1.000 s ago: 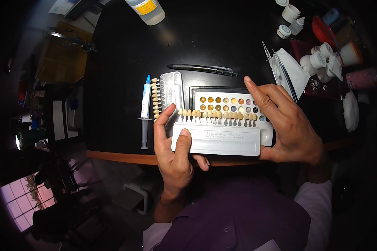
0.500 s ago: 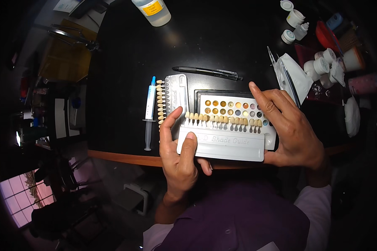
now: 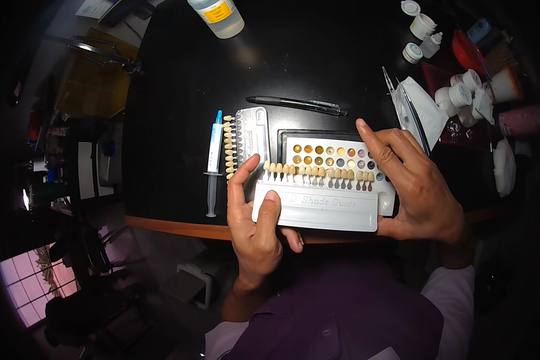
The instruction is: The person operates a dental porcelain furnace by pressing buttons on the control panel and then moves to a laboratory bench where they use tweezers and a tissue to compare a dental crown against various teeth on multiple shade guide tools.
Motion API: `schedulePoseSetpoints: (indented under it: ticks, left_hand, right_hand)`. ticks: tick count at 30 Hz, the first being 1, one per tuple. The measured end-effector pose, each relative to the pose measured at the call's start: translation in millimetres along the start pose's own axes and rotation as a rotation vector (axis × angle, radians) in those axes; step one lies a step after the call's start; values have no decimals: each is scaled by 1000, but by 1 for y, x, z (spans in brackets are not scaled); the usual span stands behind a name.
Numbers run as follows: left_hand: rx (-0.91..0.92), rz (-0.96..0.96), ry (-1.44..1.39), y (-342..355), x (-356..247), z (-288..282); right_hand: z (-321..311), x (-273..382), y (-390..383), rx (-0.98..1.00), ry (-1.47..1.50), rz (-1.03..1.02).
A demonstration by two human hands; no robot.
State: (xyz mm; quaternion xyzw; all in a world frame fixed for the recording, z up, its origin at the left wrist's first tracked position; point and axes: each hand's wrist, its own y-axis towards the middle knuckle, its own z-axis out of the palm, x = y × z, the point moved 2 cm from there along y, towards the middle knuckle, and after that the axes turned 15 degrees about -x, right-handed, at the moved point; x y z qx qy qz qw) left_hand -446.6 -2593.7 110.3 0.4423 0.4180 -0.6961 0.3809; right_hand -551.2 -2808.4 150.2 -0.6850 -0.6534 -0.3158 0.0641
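Observation:
My left hand (image 3: 257, 234) grips the left end of a white tooth shade guide (image 3: 318, 211), thumb on its front face, index finger stretched along its side. A row of tooth-shaped tabs (image 3: 318, 172) stands up from its far edge. My right hand (image 3: 423, 183) is at the guide's right end, thumb against its lower right corner, fingers spread and index finger pointing away. Behind the guide, partly covered, lies a palette (image 3: 360, 144) with round wells of coloured paste. A second shade guide (image 3: 253, 129) stands lengthwise to the left, beside a blue-tipped syringe (image 3: 215, 150).
A black pen (image 3: 297, 104) lies beyond the palette. Tweezers (image 3: 409, 108) rest by white paper (image 3: 423, 99) on the right, near several small white jars (image 3: 460, 95). A clear bottle (image 3: 222, 21) with a yellow label stands at the far side. The table's wooden edge (image 3: 174, 227) runs nearby.
The shade guide in my left hand has shifted very slightly to the left. Otherwise, both hands and the things around them look the same.

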Motion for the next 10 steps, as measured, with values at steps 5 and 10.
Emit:
schedulePoseSetpoints:
  ticks: [5,10]
  left_hand:
    - [10,1,-7,0,0,0]
    - [0,-11,7,0,-2,0]
  right_hand:
    - [1,-1,-1,-9,0,-6]
    - [1,-1,-1,-5,0,-2]
